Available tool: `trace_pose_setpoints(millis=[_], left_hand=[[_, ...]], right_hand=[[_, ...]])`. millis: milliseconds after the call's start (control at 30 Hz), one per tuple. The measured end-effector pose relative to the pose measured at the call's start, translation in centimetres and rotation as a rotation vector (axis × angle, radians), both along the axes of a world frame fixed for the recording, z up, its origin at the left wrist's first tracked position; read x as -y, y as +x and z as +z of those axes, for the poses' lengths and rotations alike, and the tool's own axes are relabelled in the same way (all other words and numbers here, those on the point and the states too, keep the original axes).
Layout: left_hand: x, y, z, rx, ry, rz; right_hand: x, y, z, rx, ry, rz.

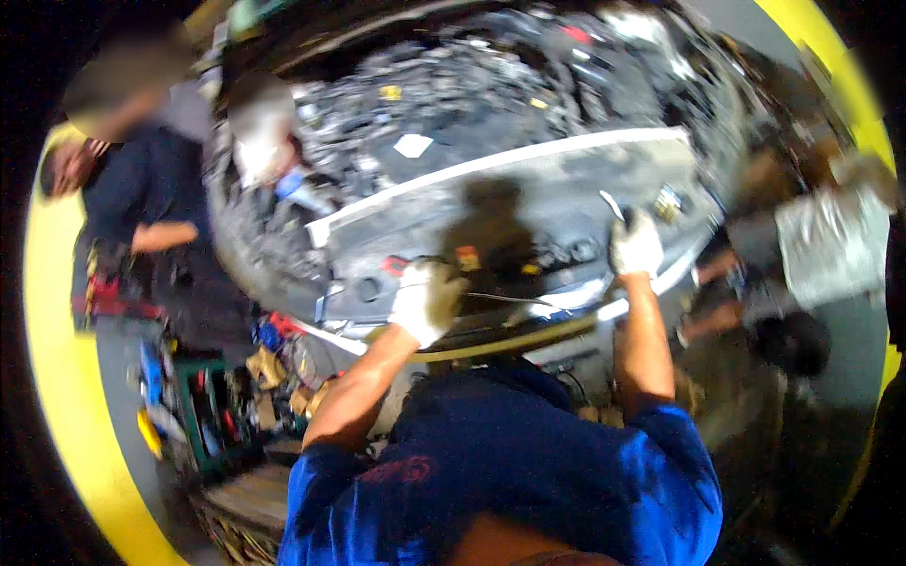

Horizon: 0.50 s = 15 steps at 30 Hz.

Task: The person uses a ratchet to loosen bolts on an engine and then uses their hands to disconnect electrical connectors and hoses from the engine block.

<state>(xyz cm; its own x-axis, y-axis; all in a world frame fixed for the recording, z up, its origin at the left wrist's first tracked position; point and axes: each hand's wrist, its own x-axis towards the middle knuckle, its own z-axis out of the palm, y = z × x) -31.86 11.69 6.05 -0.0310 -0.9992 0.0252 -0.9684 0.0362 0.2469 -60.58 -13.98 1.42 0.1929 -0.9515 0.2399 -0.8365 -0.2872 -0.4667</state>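
Note:
My left hand (427,302), in a white glove, is closed over the front panel (425,236) of an open car engine bay. A thin rod or cable (514,300) runs rightward from beside it, and a red loop-shaped piece (394,267) shows at its upper left. Whether the hand holds either one is blurred. My right hand (635,243), gloved too, is closed at the panel's right part. A small pale strip (611,202) sticks up just past its fingers; what the hand grips is hard to make out.
Behind the panel's white edge strip (500,162) lies the engine (453,94), with a white paper piece (412,145) on it. A person in dark clothes (142,184) stands at left, another (264,132) beside the engine bay. Tools and boxes fill a green-framed cart (193,415) at lower left.

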Motion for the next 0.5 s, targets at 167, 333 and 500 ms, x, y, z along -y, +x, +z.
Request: trace_pose_setpoints(millis=[167, 333, 500], left_hand=[[-1.7, 0.8, -1.2, 0.087, -0.147, -0.072], [-5.8, -0.8, 2.7, 0.053, -0.173, -0.079], [-14.0, -1.5, 4.2, -0.081, -0.394, -0.083]], right_hand=[[0.7, 0.6, -0.6, -0.099, -0.007, 0.087], [0.0, 0.0, 2.3, 0.347, -0.259, -0.133], [-1.2, 5.0, 10.6, 1.029, -0.148, -0.130]])
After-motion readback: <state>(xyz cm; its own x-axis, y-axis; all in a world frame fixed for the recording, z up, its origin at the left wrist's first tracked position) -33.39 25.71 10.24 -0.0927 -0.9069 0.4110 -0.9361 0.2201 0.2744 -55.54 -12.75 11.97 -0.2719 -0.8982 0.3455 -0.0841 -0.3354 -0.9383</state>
